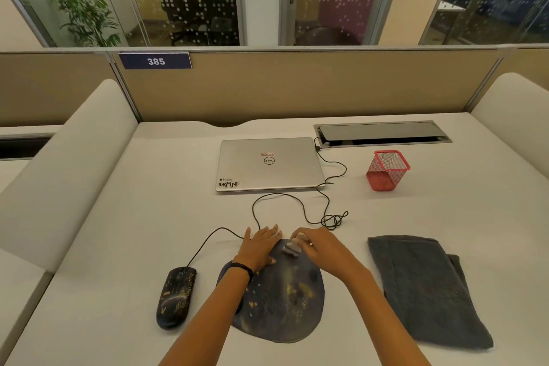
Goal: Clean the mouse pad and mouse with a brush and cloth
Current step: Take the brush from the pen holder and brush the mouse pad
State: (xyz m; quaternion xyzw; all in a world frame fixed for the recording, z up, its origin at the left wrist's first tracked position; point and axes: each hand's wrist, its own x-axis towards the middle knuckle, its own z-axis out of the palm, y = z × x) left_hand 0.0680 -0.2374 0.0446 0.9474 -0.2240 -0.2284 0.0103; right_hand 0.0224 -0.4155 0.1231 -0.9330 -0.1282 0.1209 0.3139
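A dark round mouse pad with yellow specks lies on the white desk in front of me. My left hand presses flat on its far left part, fingers straight. My right hand grips a small pale brush, whose bristles touch the pad's far edge. A dark wired mouse with yellow markings sits left of the pad. A folded grey cloth lies to the right of the pad.
A shut silver laptop sits further back, with the black mouse cable looping in front of it. A red mesh pen holder stands at the back right. A cable hatch lies behind it. Partition walls enclose the desk.
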